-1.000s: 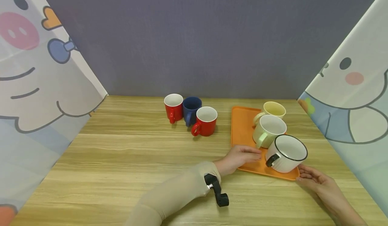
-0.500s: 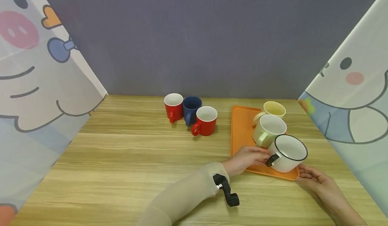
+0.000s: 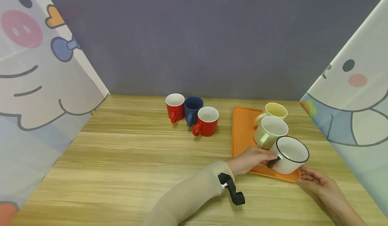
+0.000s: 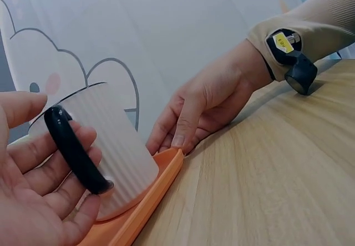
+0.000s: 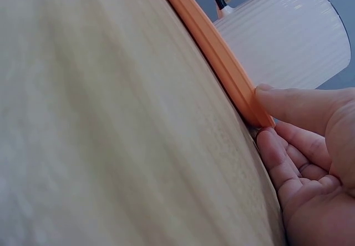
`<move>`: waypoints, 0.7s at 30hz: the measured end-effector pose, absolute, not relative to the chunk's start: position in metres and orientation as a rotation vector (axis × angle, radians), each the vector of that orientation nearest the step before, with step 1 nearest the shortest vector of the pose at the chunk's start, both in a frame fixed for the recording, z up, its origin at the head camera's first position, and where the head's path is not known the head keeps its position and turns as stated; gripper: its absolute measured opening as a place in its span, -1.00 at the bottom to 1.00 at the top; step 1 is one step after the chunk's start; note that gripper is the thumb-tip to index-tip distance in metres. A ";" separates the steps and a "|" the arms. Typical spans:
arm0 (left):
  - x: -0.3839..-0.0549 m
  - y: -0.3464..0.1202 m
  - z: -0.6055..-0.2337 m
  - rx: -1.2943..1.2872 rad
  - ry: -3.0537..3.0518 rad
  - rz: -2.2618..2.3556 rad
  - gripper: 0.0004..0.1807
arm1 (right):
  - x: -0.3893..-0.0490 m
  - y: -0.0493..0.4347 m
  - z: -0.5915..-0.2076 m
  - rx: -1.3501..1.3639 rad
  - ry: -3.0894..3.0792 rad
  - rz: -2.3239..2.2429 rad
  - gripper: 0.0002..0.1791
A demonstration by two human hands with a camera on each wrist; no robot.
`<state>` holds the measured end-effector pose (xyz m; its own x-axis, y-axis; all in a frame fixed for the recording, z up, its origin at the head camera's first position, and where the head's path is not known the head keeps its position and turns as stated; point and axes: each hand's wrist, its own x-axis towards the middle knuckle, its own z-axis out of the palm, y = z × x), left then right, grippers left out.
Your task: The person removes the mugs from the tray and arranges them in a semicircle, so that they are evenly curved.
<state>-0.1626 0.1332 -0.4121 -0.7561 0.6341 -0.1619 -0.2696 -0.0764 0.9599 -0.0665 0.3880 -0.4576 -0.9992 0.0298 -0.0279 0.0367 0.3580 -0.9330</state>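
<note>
My left hand [image 3: 253,159] is at the black handle [image 4: 76,149] of a white ribbed mug [image 4: 119,151] with a dark rim. In the left wrist view its fingers [image 4: 47,174] extend behind the handle, with fingertips showing past it, while the thumb stays apart. The mug sits on the near right part of an orange tray [image 3: 242,131]. My right hand [image 3: 322,189] pinches the tray's near right corner, thumb on top and fingers beneath, as the right wrist view shows. Behind the white mug stand a pale green mug [image 3: 269,131] and a yellow mug [image 3: 276,109].
Left of the tray, a red mug [image 3: 174,107], a blue mug [image 3: 193,109] and another red mug [image 3: 208,121] stand close together on the wooden table [image 3: 121,158]. A grey wall [image 3: 194,40] rises behind; printed cartoon panels flank both sides.
My left hand has slid right along the tray to the white mug's handle. The right hand keeps hold of the tray corner. The head view has shifted slightly.
</note>
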 end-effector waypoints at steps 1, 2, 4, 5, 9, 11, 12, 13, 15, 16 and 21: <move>-0.162 0.133 -0.411 0.413 1.588 1.882 -0.73 | -0.066 0.388 -0.458 0.068 2.578 -1.776 -0.44; -0.162 0.134 -0.411 0.428 1.585 1.873 -0.73 | -0.066 0.388 -0.458 0.072 2.581 -1.769 -0.44; -0.161 0.134 -0.410 0.457 1.582 1.858 -0.72 | -0.066 0.388 -0.458 0.081 2.585 -1.760 -0.44; -0.161 0.134 -0.410 0.471 1.574 1.853 -0.71 | -0.066 0.388 -0.459 0.086 2.583 -1.761 -0.44; -0.161 0.135 -0.411 0.493 1.570 1.839 -0.69 | -0.066 0.388 -0.459 0.077 2.547 -1.816 -0.43; -0.162 0.136 -0.411 0.497 1.568 1.835 -0.70 | -0.066 0.388 -0.459 0.066 2.526 -1.847 -0.42; -0.162 0.136 -0.412 0.500 1.571 1.833 -0.70 | -0.066 0.388 -0.459 0.064 2.520 -1.855 -0.42; -0.162 0.136 -0.411 0.502 1.573 1.832 -0.70 | -0.066 0.388 -0.459 0.064 2.518 -1.857 -0.42; -0.162 0.136 -0.411 0.492 1.575 1.838 -0.71 | -0.066 0.388 -0.459 0.075 2.533 -1.833 -0.43; -0.162 0.136 -0.411 0.484 1.582 1.841 -0.71 | -0.066 0.388 -0.459 0.081 2.538 -1.822 -0.43; -0.157 0.138 -0.409 0.422 1.623 1.875 -0.75 | -0.067 0.388 -0.461 0.066 2.516 -1.859 -0.43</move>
